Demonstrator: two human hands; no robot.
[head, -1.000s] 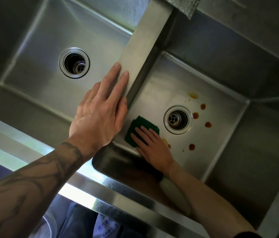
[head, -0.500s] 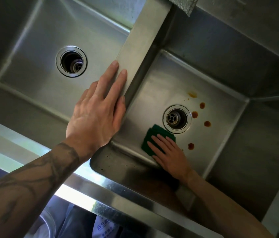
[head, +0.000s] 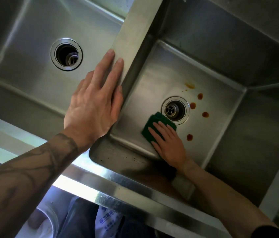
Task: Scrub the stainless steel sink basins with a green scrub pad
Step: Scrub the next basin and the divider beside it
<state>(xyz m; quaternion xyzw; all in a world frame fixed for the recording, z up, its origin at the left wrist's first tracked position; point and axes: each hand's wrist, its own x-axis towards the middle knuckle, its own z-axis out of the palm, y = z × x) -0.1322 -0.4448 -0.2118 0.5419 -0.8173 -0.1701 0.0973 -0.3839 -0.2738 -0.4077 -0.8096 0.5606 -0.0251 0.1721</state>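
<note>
Right hand [head: 169, 143] presses green scrub pad [head: 150, 126] at drain rim [head: 186, 117].

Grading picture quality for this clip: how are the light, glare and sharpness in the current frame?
Head view: tilted and dim overall; a bright glare strip on the sink's front rim; the near wall of the right basin in shadow; left hand, right hand, green scrub pad and red-brown stains all sharp.
</note>
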